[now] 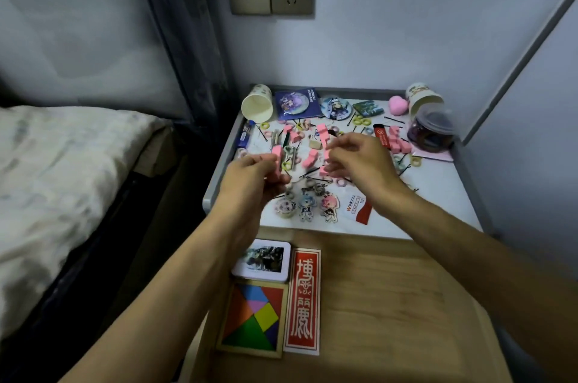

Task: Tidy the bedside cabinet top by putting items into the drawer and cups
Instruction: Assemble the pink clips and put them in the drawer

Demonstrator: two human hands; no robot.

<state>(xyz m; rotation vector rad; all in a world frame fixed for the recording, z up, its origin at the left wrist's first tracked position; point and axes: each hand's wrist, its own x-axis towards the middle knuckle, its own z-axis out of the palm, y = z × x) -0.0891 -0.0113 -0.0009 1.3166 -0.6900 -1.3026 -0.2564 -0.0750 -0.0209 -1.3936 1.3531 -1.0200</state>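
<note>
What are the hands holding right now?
The left hand pinches a pink block.
The right hand pinches a second pink block.

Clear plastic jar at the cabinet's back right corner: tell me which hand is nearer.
Right. The right hand, holding a pink block, is left of the jar; the left hand, holding another, is farther left, by the cabinet left edge.

Left hand (255, 171) held forward, pinching pink block (276, 153); right hand (359, 157) near, apart, pinching pink piece (326, 153).
</note>
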